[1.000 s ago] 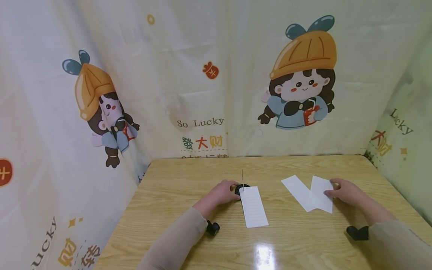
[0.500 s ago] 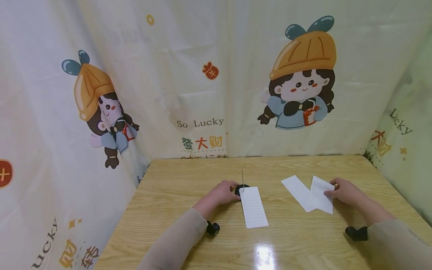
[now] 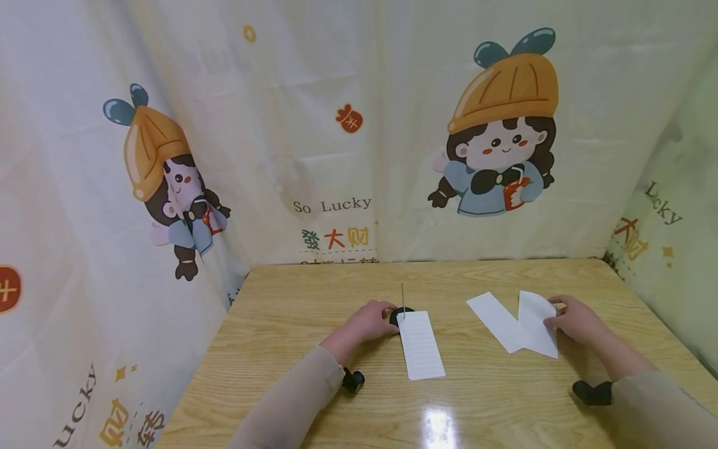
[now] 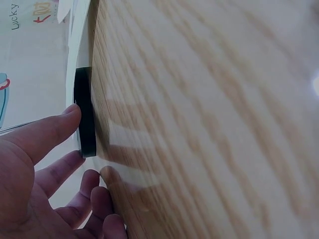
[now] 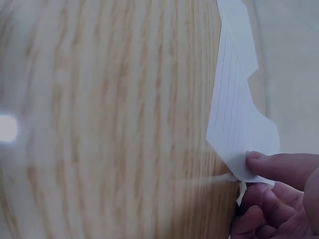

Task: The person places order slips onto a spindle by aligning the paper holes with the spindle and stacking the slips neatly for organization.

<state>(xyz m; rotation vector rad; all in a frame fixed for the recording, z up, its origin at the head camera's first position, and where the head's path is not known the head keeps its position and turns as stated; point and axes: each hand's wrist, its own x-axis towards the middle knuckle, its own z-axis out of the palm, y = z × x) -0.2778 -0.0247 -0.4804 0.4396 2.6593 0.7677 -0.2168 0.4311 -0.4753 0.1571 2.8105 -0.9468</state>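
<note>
My left hand [image 3: 371,320] holds the round black base [image 4: 85,112] of a bill spike, thumb and index finger at its rim. The spike's thin metal rod [image 3: 402,298] stands upright through the top end of a lined white paper slip [image 3: 422,346]. To the right, my right hand [image 3: 574,319] pinches the right edge of another lined slip [image 3: 536,324]; in the right wrist view the thumb presses on that slip [image 5: 239,124] and its held edge curls up. A further white slip [image 3: 495,319] lies slanted on the table, its lower end meeting the pinched one.
The wooden table [image 3: 314,287] backs onto a printed curtain [image 3: 314,156], which also hangs at both sides. A black wrist camera [image 3: 353,380] sits at the left sleeve and another black camera [image 3: 593,393] at the right. Light glares on the table's front.
The slip in my right hand has lifted and bent at its held edge and shifted slightly right. The left hand, the bill spike and its slip stay in place.
</note>
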